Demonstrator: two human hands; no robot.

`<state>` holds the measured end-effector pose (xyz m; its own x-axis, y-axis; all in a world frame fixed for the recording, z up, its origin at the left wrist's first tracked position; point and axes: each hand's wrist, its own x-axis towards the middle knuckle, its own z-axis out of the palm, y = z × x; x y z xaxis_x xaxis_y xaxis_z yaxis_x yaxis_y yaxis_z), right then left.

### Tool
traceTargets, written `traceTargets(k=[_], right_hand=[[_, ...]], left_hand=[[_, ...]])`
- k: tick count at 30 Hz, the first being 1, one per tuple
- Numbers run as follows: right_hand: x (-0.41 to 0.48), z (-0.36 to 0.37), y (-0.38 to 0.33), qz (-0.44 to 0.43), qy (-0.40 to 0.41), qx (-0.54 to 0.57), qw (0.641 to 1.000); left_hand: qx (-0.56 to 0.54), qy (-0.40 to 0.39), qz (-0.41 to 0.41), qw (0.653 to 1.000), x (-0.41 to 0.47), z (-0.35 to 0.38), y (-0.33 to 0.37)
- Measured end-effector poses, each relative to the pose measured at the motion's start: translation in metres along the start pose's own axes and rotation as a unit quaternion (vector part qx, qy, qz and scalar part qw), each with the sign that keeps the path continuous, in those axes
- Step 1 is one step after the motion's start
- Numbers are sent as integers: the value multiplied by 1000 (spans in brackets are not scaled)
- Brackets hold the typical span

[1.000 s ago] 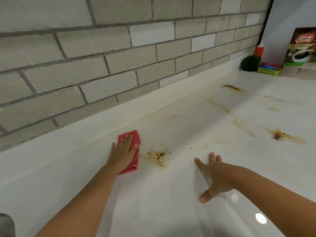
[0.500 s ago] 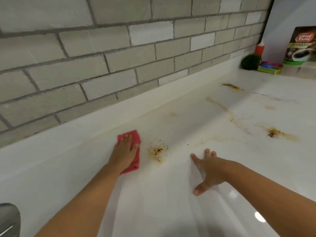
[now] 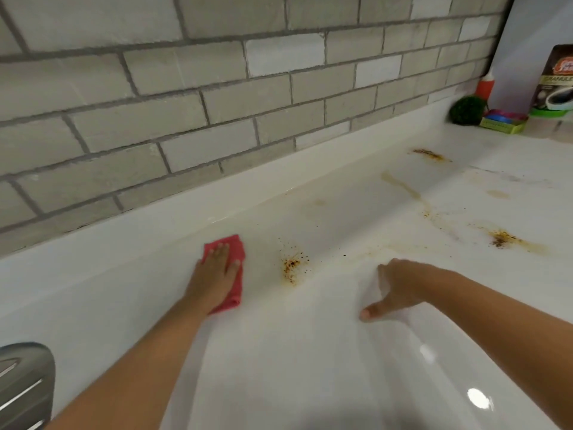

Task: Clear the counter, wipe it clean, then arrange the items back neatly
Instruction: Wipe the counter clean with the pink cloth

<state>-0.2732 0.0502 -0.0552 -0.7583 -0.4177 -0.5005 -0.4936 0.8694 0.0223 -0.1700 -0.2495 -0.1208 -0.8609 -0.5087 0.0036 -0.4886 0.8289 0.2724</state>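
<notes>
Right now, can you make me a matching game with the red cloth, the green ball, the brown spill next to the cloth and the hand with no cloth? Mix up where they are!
Things
1. red cloth
2. green ball
3. brown spill
4. right hand

Places
A. in the far corner, by the tile wall
B. resting on the bare counter, holding nothing
C. under the left hand
D. between the two hands

Pairs: 1-C, 2-A, 3-D, 4-B
</notes>
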Motion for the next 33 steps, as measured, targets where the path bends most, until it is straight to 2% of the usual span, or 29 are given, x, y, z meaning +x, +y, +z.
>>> traceTargets(k=[3,8,14,17,19,24,26,30,33], right_hand=[[7,13,0,2,-9,2,1000],[10,15,0,-6,-7,8,1000],[7,13,-2,-6,-8,6,1000],[7,14,-2,-5,-1,8,1000],[8,13,-2,-3,-4,5,1000],[12,10,-6,5,-14,-7,1000],[13,10,-7,6,-22,-3,1000],[12,8,-7,6,-19,-2,1000],[7,9,-4,1,-18,3,1000]], left_hand=[[9,-2,-46,999,51,-7,-20],[27,8,-59,998,84,-6,-6],[-22,-36,99,994,13,12,63],[-10,-36,171,985,-44,20,71],[-7,-41,189,981,-56,20,63],[0,-41,76,996,24,13,62],[7,-48,62,997,45,20,82],[-5,-49,146,988,-3,39,128],[-27,-48,228,972,-69,35,118]])
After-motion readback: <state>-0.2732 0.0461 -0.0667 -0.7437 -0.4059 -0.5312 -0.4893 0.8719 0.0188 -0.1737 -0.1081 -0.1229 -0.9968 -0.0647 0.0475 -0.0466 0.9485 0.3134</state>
